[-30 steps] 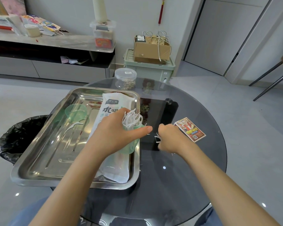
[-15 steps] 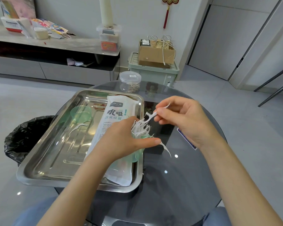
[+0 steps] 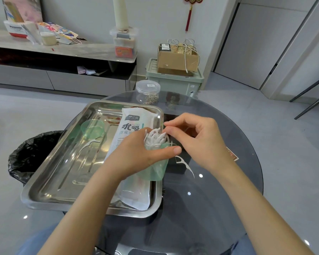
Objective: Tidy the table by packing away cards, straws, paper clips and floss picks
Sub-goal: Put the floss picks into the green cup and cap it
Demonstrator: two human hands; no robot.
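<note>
Two hands, left (image 3: 136, 155) gripping cup (image 3: 158, 172), right (image 3: 197, 142) pinching pick (image 3: 164, 135)

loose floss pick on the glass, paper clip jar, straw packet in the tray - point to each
loose floss pick (image 3: 186, 164): head view, the middle of its white body.
paper clip jar (image 3: 148, 98): head view, its lower clear wall.
straw packet (image 3: 131, 126): head view, its printed upper front.

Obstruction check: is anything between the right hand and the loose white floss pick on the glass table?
Nothing visible: the white plastic floss pick lies uncovered on the round glass table beside the right hand.
</note>
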